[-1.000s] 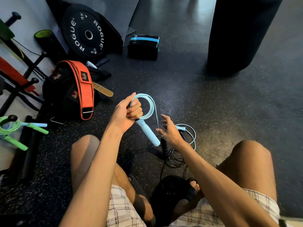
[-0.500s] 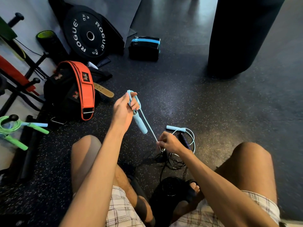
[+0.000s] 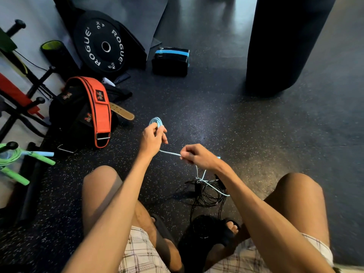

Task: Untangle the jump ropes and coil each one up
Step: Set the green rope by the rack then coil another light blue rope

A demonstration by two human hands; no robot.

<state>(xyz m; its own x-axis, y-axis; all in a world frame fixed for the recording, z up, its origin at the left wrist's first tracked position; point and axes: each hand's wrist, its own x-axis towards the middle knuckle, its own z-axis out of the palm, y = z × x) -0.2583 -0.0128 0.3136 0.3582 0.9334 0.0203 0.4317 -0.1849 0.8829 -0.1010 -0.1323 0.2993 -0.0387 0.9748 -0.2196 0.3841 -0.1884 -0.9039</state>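
Observation:
My left hand [image 3: 152, 139] grips a small coil of the light blue jump rope [image 3: 156, 121], whose loops stick out above the fingers. From that hand the blue cord runs right to my right hand [image 3: 199, 155], which pinches it. Below my right hand the cord drops to the floor and crosses a black jump rope [image 3: 210, 191] lying in a loose coil between my knees. A blue handle tip shows just behind my right wrist. A green jump rope [image 3: 13, 157] lies at the far left.
An orange lifting belt [image 3: 98, 107] on a black bag sits left of my hands. Behind are a black weight plate [image 3: 102, 45], a black and blue pouch [image 3: 171, 61] and a tall black punching bag [image 3: 285, 42]. A rack stands at the left edge.
My left hand turned and its blue handle went out of sight, the coil now small above the fingers. My right hand rose and moved toward the left hand, drawing the cord taut.

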